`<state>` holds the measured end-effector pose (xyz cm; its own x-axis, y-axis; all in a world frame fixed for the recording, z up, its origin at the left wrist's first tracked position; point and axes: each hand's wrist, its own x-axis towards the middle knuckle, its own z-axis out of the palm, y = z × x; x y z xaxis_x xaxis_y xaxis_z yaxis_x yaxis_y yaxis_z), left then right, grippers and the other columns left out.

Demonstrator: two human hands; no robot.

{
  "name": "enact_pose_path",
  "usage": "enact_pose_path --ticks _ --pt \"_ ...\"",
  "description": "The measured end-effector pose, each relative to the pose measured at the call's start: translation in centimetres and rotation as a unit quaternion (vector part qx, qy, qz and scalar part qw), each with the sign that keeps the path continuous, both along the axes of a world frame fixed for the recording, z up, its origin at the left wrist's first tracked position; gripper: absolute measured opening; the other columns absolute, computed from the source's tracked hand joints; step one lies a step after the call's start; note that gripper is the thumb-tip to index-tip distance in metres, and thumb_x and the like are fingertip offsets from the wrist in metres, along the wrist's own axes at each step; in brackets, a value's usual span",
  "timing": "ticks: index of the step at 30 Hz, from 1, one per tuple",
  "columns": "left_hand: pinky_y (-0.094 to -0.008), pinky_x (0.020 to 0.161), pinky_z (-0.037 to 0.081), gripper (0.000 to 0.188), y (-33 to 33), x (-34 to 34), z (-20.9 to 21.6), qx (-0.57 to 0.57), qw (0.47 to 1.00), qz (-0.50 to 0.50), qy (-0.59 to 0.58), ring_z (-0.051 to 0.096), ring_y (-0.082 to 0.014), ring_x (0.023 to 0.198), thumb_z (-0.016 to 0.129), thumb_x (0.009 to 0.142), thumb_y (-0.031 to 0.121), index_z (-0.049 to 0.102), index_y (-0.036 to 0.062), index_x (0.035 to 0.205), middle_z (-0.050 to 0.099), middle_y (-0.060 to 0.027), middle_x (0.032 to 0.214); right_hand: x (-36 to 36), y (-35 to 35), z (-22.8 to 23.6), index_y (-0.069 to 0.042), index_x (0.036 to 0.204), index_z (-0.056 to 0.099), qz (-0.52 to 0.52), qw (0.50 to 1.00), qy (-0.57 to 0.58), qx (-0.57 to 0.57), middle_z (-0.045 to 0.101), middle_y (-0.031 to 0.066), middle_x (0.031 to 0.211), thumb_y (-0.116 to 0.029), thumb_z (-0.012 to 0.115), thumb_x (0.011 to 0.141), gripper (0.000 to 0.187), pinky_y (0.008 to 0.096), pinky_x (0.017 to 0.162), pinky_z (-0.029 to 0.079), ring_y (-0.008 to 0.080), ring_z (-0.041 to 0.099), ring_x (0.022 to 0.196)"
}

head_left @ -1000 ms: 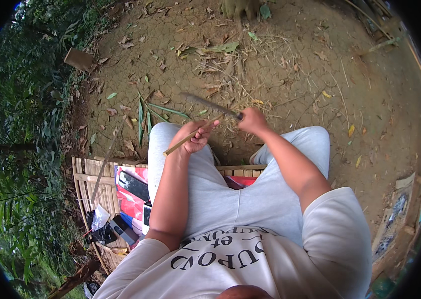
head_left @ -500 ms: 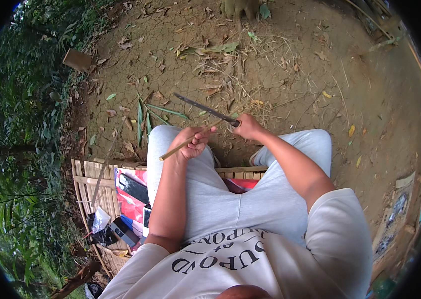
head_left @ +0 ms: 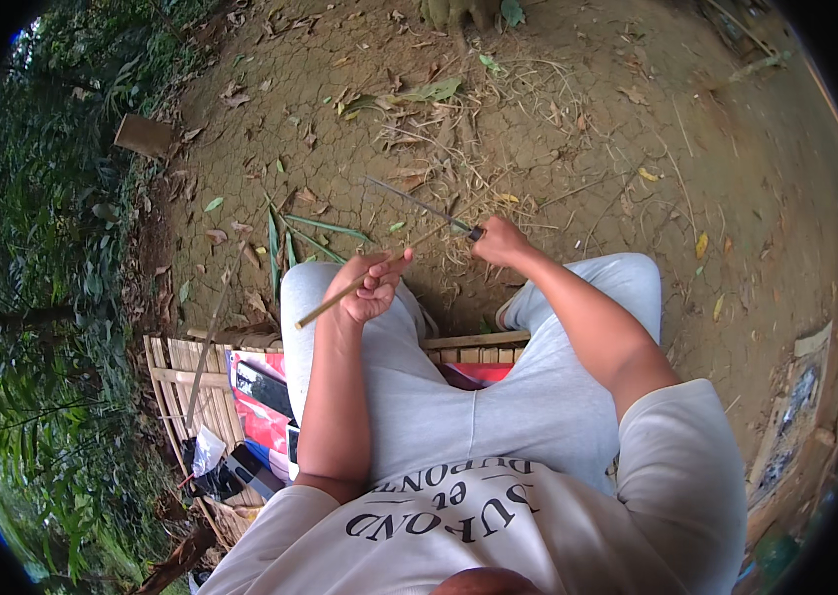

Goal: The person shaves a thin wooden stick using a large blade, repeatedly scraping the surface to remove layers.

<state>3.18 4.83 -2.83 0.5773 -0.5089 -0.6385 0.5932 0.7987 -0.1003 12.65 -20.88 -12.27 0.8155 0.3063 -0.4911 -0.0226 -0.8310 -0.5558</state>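
left grip [head_left: 367,296] was closed on a thin tan stick [head_left: 325,308], palm turned up, the fingers curled loosely round it. the stick slanted through that grip, one cut end jutting back and left toward the body, the other reaching ahead and to the right. right grip [head_left: 500,244] was clenched on the dark handle of a knife [head_left: 417,203], off to the right of the left grip and a little ahead of it. from there the blade pointed forward and left, meeting or passing close by the far end of the stick; whether they touched could not be told. grey trousers [head_left: 478,426] spread behind both grips, the left knee just beside the left one. behind and left of the left grip, a bamboo desk [head_left: 173,355] carried a red sheet [head_left: 265,424] with a dark phone [head_left: 263,389] on it, and a dark grey box [head_left: 256,472]. ahead and left of that grip, long green leaves [head_left: 273,243] lay on cracked earth [head_left: 736,198].
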Motion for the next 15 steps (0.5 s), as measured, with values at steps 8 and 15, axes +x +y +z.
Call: enact_pose_path --ticks 8,15 --pt "-0.0178 0.029 0.025 0.033 0.8 0.1 -0.3 -0.006 0.999 0.014 0.036 0.034 -0.0039 0.037 0.029 0.106 0.016 0.052 -0.0077 0.112 0.043 0.0027 0.054 -1.3 3.3 4.3 -0.007 0.080 0.070 0.109 0.991 -0.037 0.071 0.068 0.0201 0.077 -0.018 0.062 0.069 0.018 0.0464 0.072 0.053 0.0385 0.068 0.079" --pt "-0.0187 0.029 0.025 0.033 1.4 -0.1 -0.3 0.007 1.000 0.005 0.012 0.032 -0.0047 0.037 0.030 0.106 0.016 0.050 -0.0094 0.116 0.043 0.0023 0.055 1.7 0.2 -0.8 0.001 0.079 0.068 -0.096 0.976 0.177 0.080 0.068 0.0239 0.078 -0.018 0.063 0.070 0.022 0.0420 0.071 0.054 0.0359 0.069 0.077"
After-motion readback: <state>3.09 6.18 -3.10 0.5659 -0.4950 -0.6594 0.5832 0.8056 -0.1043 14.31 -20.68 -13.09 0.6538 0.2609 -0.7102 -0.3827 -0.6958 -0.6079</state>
